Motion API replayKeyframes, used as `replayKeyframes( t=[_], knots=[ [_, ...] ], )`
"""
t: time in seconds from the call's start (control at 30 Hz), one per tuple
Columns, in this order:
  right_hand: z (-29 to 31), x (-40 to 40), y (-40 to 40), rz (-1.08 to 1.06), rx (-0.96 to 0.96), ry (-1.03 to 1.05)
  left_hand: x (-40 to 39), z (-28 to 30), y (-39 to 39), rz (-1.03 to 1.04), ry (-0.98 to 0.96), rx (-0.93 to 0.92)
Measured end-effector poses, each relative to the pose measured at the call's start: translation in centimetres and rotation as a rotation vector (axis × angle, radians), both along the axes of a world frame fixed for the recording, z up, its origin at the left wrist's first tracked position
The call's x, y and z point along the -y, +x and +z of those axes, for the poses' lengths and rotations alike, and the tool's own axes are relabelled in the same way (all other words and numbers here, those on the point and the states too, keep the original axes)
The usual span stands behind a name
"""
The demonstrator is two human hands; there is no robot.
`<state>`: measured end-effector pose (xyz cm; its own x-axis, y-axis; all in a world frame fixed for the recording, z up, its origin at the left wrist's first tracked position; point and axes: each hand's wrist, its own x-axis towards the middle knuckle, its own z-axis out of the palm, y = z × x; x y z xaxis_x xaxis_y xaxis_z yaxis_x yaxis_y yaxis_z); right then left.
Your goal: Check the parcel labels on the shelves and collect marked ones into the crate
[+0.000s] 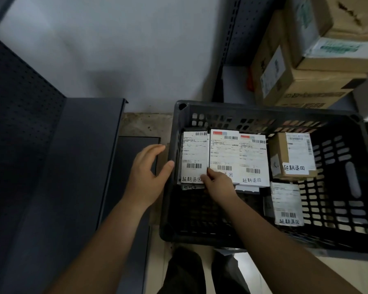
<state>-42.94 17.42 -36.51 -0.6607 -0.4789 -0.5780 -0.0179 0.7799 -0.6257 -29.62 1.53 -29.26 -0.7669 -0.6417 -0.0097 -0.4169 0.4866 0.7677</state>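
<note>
A dark slatted plastic crate (346,234) stands on the floor and holds several parcels with white labels and handwritten marks. My right hand (218,183) reaches into it and pinches the lower right corner of the leftmost white parcel (194,153). Two more white flat parcels (238,153) lie beside it. A small brown box (278,151) and a small grey parcel (286,204) lie further right. My left hand (146,172) hovers open just outside the crate's left wall, thumb near the rim.
A dark metal shelf unit (72,166) with a perforated back stands at the left. Stacked cardboard boxes (295,81) sit on another shelf behind the crate at the upper right. A pale wall lies beyond. My legs are below the crate.
</note>
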Motion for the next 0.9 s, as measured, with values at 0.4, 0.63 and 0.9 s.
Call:
replayKeyframes(
  t=[0.4,0.63,0.9],
  knots=[
    [10.0,-2.9,-3.6,0.092,-0.304,-0.215,-2.5,4.3,1.2,0.014,-0.024,-0.054],
    [20.8,-3.4,-2.8,0.553,-0.494,-0.478,-6.2,12.3,5.3,0.176,-0.196,-0.160],
    [24.8,-3.9,8.1,1.091,-0.415,-0.750,-20.3,17.1,20.6,0.653,-0.355,-0.065]
  ],
)
